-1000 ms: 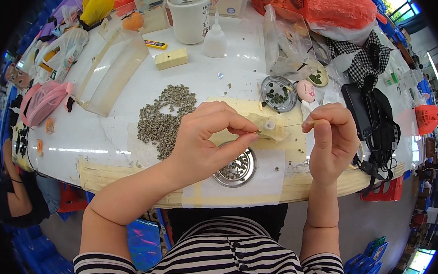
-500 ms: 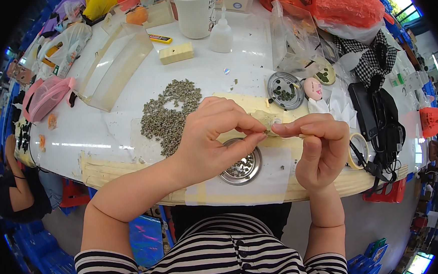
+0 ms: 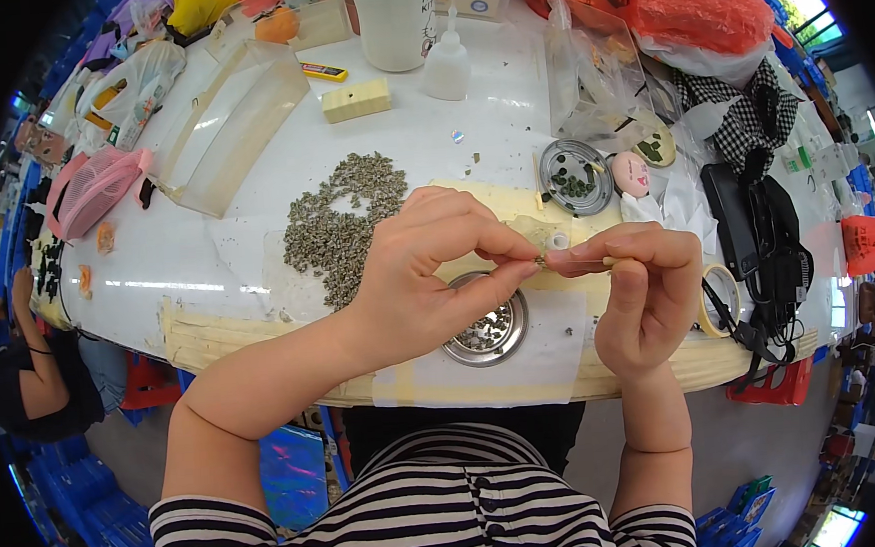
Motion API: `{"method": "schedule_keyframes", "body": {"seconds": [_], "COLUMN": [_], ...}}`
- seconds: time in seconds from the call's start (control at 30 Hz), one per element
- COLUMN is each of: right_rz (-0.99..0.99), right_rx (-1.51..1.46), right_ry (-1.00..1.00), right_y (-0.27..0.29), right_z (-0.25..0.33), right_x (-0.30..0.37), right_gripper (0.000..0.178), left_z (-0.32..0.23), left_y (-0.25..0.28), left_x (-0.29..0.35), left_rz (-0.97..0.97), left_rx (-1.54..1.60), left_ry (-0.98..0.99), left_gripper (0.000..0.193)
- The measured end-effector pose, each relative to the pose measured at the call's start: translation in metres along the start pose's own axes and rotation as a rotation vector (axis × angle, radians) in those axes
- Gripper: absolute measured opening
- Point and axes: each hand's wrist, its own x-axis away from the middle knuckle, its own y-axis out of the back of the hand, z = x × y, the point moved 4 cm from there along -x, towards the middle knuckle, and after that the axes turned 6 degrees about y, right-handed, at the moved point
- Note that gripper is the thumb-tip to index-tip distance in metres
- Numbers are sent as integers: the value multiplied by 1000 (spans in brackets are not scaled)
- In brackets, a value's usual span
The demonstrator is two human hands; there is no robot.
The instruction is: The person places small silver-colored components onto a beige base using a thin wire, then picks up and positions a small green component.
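My left hand [image 3: 437, 268] is closed in a pinch on a tiny greenish piece [image 3: 541, 261], mostly hidden by the fingertips. Close against it, my right hand [image 3: 654, 295] grips a thin needle-like stick [image 3: 587, 260] with a pale end, its tip reaching toward the pinched piece. Beneath the hands stands a round metal dish [image 3: 524, 324] holding small grey-green pieces. A large heap of similar small grey pieces [image 3: 330, 235] lies beyond my left wrist. Just past the fingertips is a small white round thing [image 3: 558, 240].
A round tin [image 3: 584, 210] with dark green bits stands beyond my right hand, beside a pink round object [image 3: 630, 174]. A tape roll [image 3: 722, 301] and black bag [image 3: 756, 234] lie right. Farther back are a squeeze bottle [image 3: 446, 69], pale block [image 3: 356, 100] and clear tray [image 3: 233, 126].
The view has shifted slightly. Both hands keep their grips near the same place; the thin stick now shows more clearly between the right fingers.
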Motion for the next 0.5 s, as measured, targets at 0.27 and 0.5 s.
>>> {"method": "schedule_keyframes", "body": {"seconds": [0.27,0.5], "right_rz": [36,23], "right_rx": [56,44], "right_ry": [10,17], "right_y": [0,-1], "right_z": [1,2], "right_x": [-1,-1], "right_gripper": [14,13], "left_z": [1,1], "left_y": [0,0], "left_x": [1,0], "left_rz": [-1,5], "left_rx": [7,16], "left_ry": [2,-1], "left_gripper": [16,16]}}
